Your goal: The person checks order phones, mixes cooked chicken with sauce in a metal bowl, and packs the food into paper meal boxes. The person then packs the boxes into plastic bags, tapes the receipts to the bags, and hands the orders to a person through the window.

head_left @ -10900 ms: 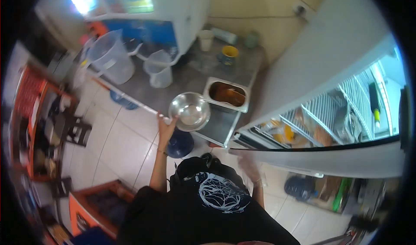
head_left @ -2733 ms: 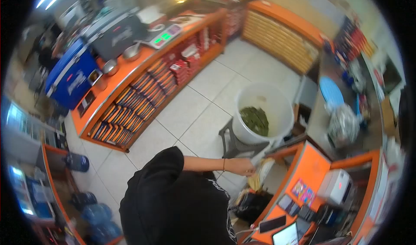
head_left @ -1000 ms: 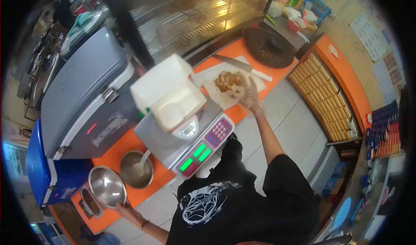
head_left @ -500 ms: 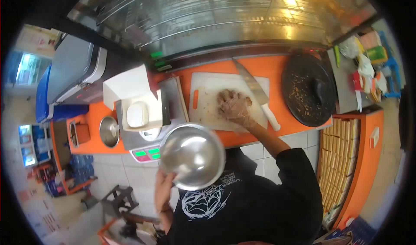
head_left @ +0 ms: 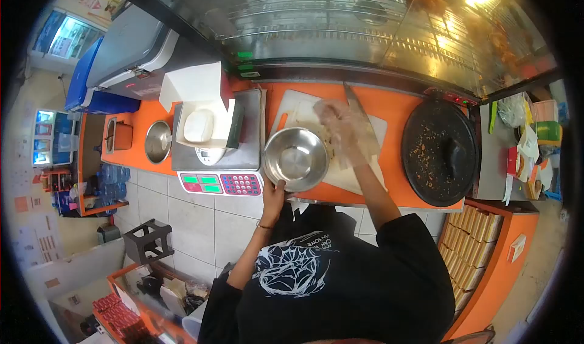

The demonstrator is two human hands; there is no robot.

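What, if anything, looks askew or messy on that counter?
The white cutting board sits askew on the orange counter, and the knife lies with its tip past the board's far edge. Brown crumbs litter the black round dish. The blurred right hand hides part of the board.

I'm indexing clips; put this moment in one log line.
left hand: holds metal bowl | right hand: blurred, over cutting board
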